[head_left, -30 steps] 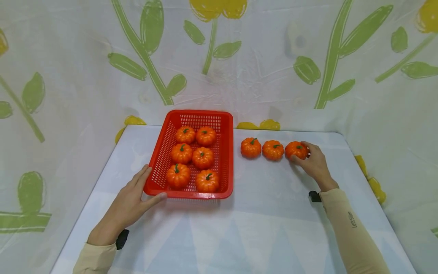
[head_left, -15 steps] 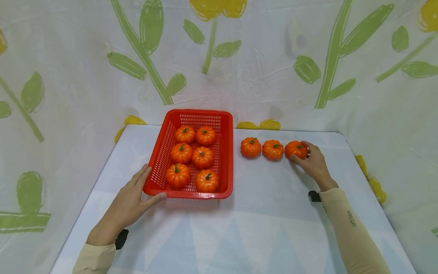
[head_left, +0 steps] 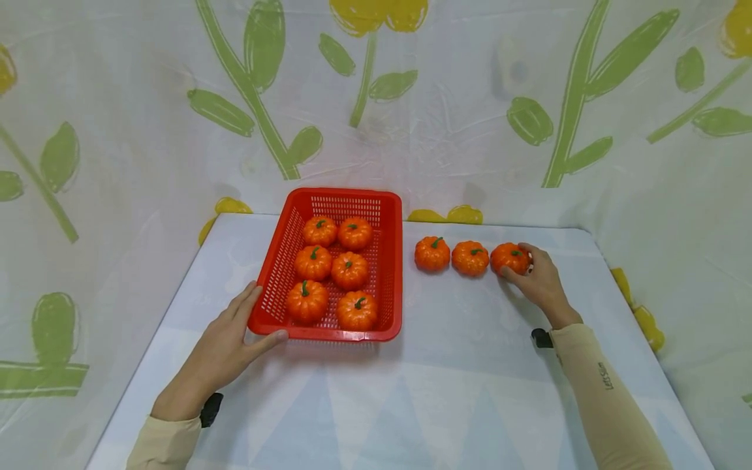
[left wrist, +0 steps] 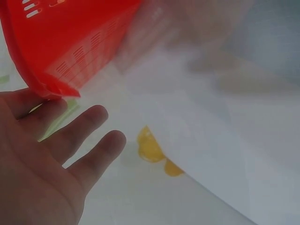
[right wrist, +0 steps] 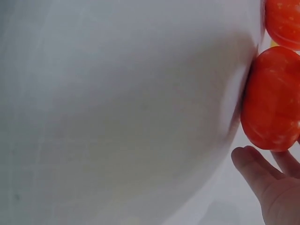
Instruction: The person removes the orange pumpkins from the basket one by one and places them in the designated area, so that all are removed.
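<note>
A red plastic basket with slotted walls holds several small orange pumpkins with green stems, one of them a front-left pumpkin. My left hand rests at its front left corner, fingers extended along the side and thumb at the front rim. In the left wrist view its spread fingers touch the basket's rim. To the right, three pumpkins stand in a row on the table. My right hand grips the rightmost pumpkin, thumb in front and fingers behind. That pumpkin sits on the table in the right wrist view.
The left pumpkin and middle pumpkin of the row stand close together near the table's back edge. A white table with pale blue triangles spreads in front. A flower-printed curtain rises behind and at both sides.
</note>
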`<state>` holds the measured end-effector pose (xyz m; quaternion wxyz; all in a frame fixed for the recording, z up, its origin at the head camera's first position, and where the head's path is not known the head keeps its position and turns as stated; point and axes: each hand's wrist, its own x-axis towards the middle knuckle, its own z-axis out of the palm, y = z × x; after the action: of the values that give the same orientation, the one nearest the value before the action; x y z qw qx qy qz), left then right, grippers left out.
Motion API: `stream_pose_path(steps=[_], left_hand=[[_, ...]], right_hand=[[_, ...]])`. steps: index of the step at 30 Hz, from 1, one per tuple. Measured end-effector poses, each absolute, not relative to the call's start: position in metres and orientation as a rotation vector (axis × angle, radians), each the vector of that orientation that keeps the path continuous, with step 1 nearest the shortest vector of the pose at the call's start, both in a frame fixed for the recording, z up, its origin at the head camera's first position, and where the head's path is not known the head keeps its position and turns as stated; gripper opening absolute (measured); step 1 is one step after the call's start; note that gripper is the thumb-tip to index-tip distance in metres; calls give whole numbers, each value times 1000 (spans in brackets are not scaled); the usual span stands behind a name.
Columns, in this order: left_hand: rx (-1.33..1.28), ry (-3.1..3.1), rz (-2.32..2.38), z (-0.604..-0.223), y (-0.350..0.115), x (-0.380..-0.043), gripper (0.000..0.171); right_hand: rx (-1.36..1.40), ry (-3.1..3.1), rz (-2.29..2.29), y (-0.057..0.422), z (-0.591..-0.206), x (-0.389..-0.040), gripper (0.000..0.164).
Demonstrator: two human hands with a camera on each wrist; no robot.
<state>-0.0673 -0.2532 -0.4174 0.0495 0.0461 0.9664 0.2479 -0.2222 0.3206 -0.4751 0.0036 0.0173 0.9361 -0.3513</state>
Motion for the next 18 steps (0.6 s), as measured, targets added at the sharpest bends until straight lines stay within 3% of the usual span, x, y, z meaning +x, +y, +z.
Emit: stream_pose_path(steps=[18], left_hand=[[142, 2945, 767, -420, -254, -67, 110]], right_hand=[[93, 2975, -1114, 321, -472, -219, 83]])
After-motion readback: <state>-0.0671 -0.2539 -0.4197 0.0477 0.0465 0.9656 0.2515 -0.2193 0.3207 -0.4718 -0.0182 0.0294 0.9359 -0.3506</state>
